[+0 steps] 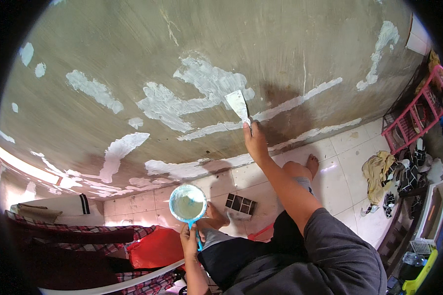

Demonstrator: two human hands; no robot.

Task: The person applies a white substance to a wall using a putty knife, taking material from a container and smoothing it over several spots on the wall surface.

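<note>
My right hand (255, 137) grips a putty knife (237, 104) by its handle. Its wide blade, smeared with white, lies at or close to the grey-brown wall (280, 44), over the lower right end of a large white filler patch (211, 81); whether it touches I cannot tell. Lower down, my left hand (189, 238) is closed around the blue handle of a dipper (188, 202). The dipper's round bowl is coated with white paste inside and tilts toward me. More white patches and streaks are spread along the wall and its bottom edge.
A red plastic bag (155, 248) and plaid cloth (91, 236) lie at lower left. Between my bare feet on the tiled floor (347, 169) is a dark-patterned tile piece (240, 203). To the right are a pink rack (418, 115), a pile of clothes (379, 174) and a white bin (430, 209).
</note>
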